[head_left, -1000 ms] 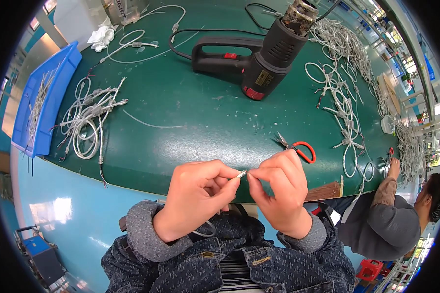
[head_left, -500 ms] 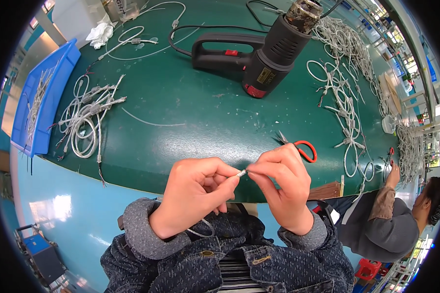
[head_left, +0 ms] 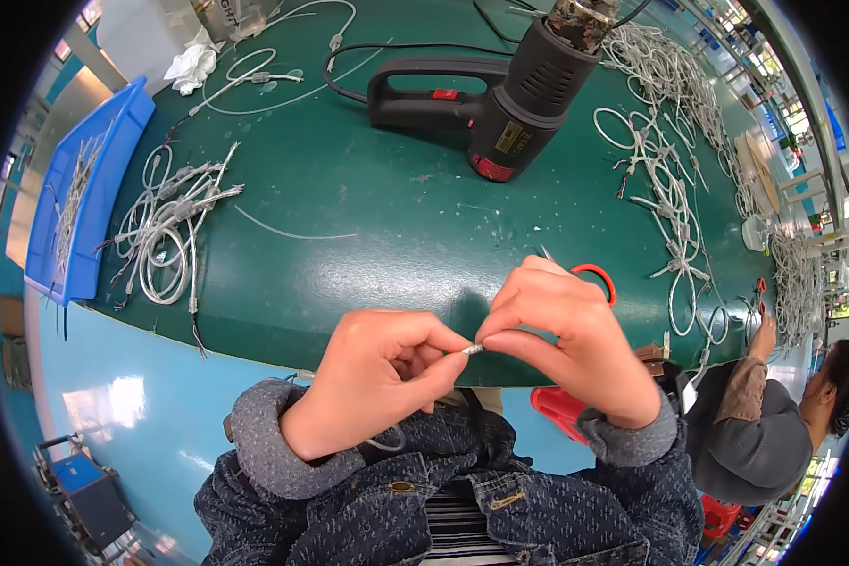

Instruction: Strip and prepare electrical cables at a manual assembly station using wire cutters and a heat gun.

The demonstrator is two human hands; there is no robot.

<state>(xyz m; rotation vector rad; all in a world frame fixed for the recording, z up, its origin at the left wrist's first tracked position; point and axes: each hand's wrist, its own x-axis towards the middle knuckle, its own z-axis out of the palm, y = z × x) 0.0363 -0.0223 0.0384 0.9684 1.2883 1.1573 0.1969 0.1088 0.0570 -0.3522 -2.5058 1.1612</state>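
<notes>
Between my two hands, just above the table's front edge, is the end of a thin whitish cable (head_left: 473,349). My left hand (head_left: 377,373) pinches it between thumb and forefinger, and a loop of the cable hangs below by my jacket. My right hand (head_left: 561,330) closes thumb and fingers on the tip, where the cable looks frayed or braided; the fine detail is too small to make out. Behind my right hand lie scissors with red handles (head_left: 597,280), partly covered by it.
A black heat gun (head_left: 524,104) stands on the green table (head_left: 349,198). Bundles of clear cables (head_left: 165,226) lie left, with more cables (head_left: 670,217) on the right. A blue tray (head_left: 85,217) sits at the left edge. Another person (head_left: 759,424) works at the right.
My right hand has turned and shifted slightly right, its wrist moving outward, and now covers more of the scissors. The left hand has barely moved, still pinching the cable.
</notes>
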